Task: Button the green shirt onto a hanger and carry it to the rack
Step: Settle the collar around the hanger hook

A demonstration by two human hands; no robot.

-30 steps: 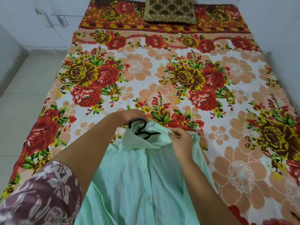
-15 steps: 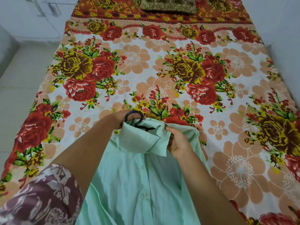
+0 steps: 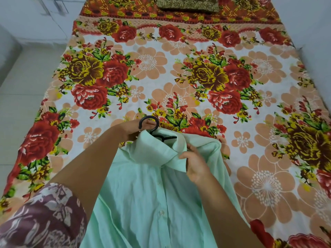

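While the green shirt point(image 3: 152, 197) was held up above the near end of the bed point(image 3: 197, 51), it was seen to hang in loose folds from the black hanger point(image 3: 162, 137), only the hook and neck of which showed at the collar. The left hand point(image 3: 129, 130) was curled about the hook, and the right hand point(image 3: 197, 165) was closed on the front edge of the collar, the cloth pinched between thumb and fingers. The fabric was judged thin, light and limp, with no stiffness beyond the collar and the button band, so that it could slide off a smooth hanger if tilted. The hook was therefore taken to be the soundest place for carrying, while any button left open was best reached by pinching the band close beside it. No rack was shown.
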